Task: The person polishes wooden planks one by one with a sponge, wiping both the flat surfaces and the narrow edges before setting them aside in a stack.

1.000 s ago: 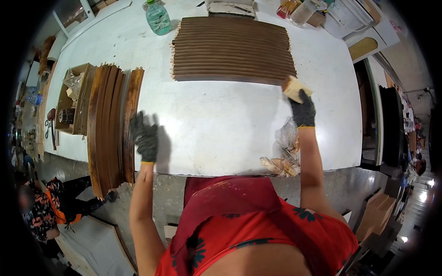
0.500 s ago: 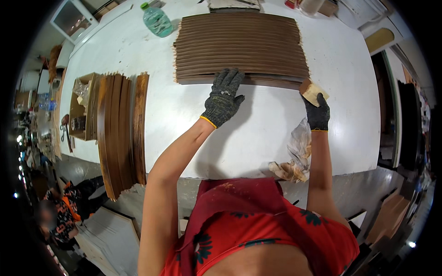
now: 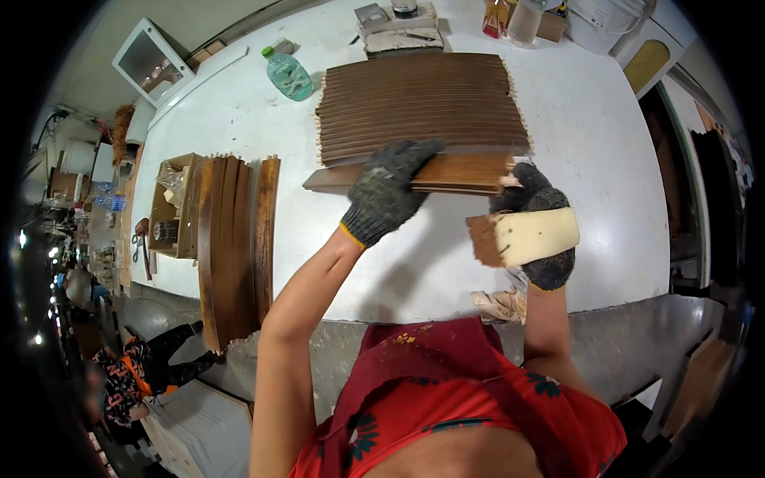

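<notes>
A broad row of dark brown wooden slats [image 3: 418, 103] lies packed side by side across the white table. In front of it, one brown slat [image 3: 462, 173] is raised off the table and apart from the row. My left hand [image 3: 384, 195], in a dark grey knit glove, is closed around this slat near its middle. My right hand [image 3: 550, 197], gloved alike, grips a cream foam sponge [image 3: 538, 237] with a brown-stained end. The fingertips of that hand are at the slat's pale right end; whether they pinch it is blurred.
More brown slats [image 3: 227, 247] overhang the table's front edge at left, next to a wooden box [image 3: 191, 207]. A green-capped bottle [image 3: 289, 76] stands beyond them. A crumpled rag [image 3: 502, 304] lies near the front edge. Another person [image 3: 127, 366] is at lower left.
My left hand has taken hold of a slat and drawn it off the row toward me. My right hand has come nearer with the sponge, now turned sideways. The whole view has shifted slightly.
</notes>
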Demonstrator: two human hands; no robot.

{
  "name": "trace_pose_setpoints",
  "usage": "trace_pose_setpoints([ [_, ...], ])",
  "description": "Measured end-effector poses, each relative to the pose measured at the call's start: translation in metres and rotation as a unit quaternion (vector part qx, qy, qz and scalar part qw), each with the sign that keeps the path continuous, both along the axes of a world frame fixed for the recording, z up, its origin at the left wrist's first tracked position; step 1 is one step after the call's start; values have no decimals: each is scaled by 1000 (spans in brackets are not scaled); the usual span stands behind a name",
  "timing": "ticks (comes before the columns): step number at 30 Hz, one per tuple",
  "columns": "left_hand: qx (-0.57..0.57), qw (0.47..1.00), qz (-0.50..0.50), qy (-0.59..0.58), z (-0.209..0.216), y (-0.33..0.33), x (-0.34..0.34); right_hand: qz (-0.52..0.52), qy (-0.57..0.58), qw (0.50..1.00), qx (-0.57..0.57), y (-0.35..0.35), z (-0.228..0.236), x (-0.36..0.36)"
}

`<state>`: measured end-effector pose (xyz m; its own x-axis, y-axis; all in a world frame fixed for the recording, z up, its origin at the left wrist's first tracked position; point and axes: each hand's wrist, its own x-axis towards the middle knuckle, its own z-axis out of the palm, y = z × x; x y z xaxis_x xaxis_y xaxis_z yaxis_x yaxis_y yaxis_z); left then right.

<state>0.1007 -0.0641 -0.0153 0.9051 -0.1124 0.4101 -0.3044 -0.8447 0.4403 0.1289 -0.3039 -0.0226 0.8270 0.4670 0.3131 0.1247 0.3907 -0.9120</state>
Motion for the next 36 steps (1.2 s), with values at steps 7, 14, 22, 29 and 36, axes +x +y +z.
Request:
trace_pose_setpoints([
  [7, -209, 965, 74, -139, 9, 38, -68, -142, 10, 982, 128, 58, 45, -29],
  [14, -282, 932, 120, -192, 7, 40, -96, -174, -460, 844, -213, 70, 47, -72],
  [22, -442, 868, 138, -180, 3, 33, -105, 8, -479, 832, -279, 83, 24, -82],
  [29, -402, 889, 110, -190, 4, 31, -107, -88, -486, 828, -266, 88, 36, -60],
  [36, -202, 955, 102, -190, 36, 49, -129, -178, -227, 957, 12, 119, 77, -36],
])
